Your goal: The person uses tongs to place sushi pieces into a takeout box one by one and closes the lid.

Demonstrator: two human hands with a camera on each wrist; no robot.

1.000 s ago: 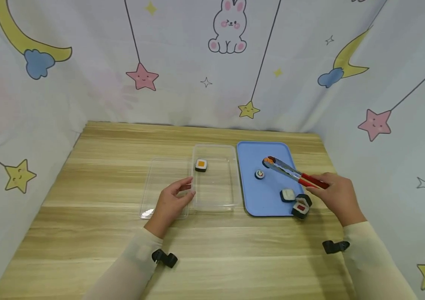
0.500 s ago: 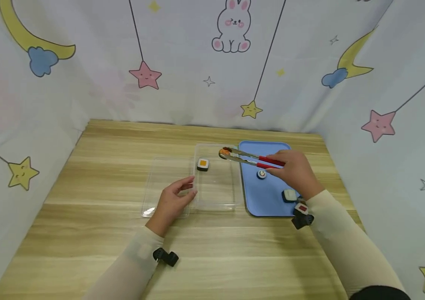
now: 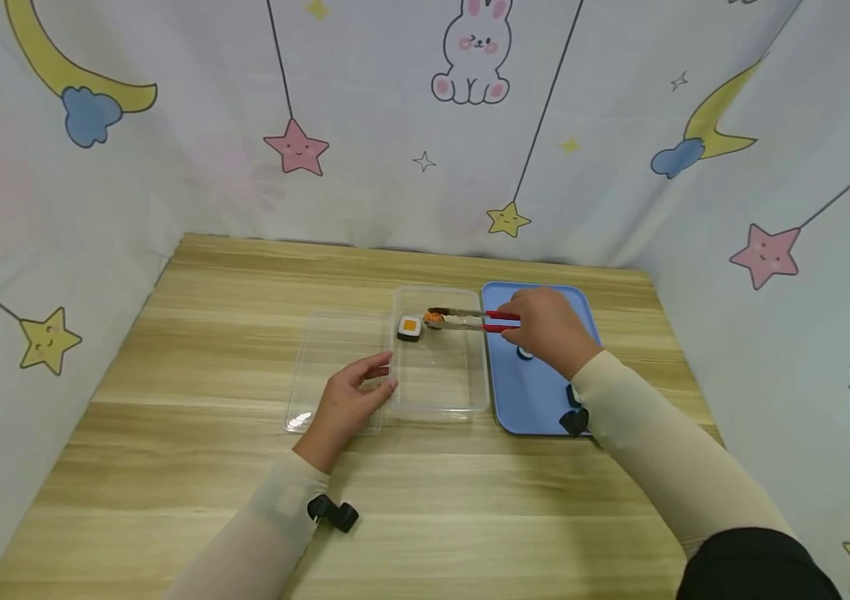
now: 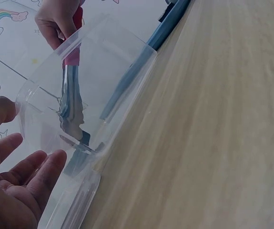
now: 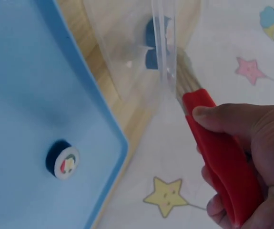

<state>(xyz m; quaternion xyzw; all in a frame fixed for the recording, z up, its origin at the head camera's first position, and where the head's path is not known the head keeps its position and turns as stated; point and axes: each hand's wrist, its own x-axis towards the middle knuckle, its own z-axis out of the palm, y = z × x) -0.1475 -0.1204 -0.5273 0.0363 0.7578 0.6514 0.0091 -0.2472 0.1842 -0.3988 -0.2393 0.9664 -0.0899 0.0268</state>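
My right hand (image 3: 551,329) grips red-handled metal tongs (image 3: 500,316), whose tips pinch an orange-topped sushi roll (image 3: 434,318). That roll is inside the clear plastic box (image 3: 440,411), beside a square sushi piece (image 3: 409,328) with a yellow centre. Whether it touches the box floor is hard to tell. At the box's left wall rests my left hand (image 3: 346,407), its fingers (image 4: 50,174) spread and touching the rim rather than closing round it. A small round sushi roll (image 5: 66,161) lies on the blue tray (image 3: 518,408), partly hidden in the head view.
A clear lid (image 3: 320,358) lies left of the box, partly under my left hand. The tray stands close against the box's right side. My right forearm covers the tray's lower right corner and most sushi there. Behind the wooden table (image 3: 260,271) hangs a patterned curtain (image 3: 365,192).
My right hand has carried the orange-topped roll in the tongs leftward from over the tray and lowered it into the box beside the square piece. My left hand stays at the box wall.
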